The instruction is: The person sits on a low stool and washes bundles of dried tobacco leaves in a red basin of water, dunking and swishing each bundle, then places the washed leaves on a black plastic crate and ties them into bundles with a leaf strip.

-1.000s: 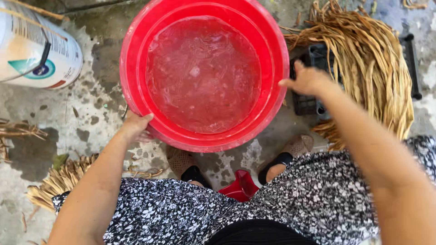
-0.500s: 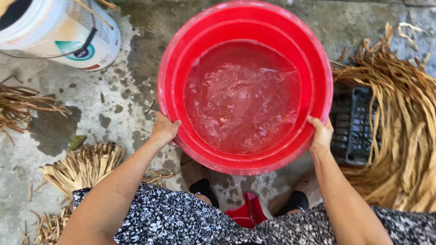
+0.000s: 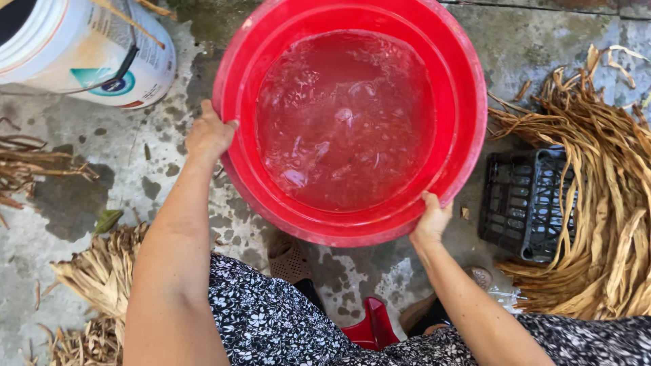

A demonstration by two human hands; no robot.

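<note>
A second ago the right hand (image 3: pixel 430 220) hung free off the red bucket's (image 3: pixel 468 102) 3 o'clock side; now it grips the rim at 5 o'clock. The left hand (image 3: pixel 209 134) has climbed from 7 o'clock to 9 o'clock. The bucket now fills more of the view, its water rippling.

Single head camera, looking straight down, close.
View faces the floor (image 3: pixel 102 156) from above the person's lap; red basin (image 3: pixel 468 102) fills the upper centre, both forearms enter from the bottom edge. No second view.
</note>
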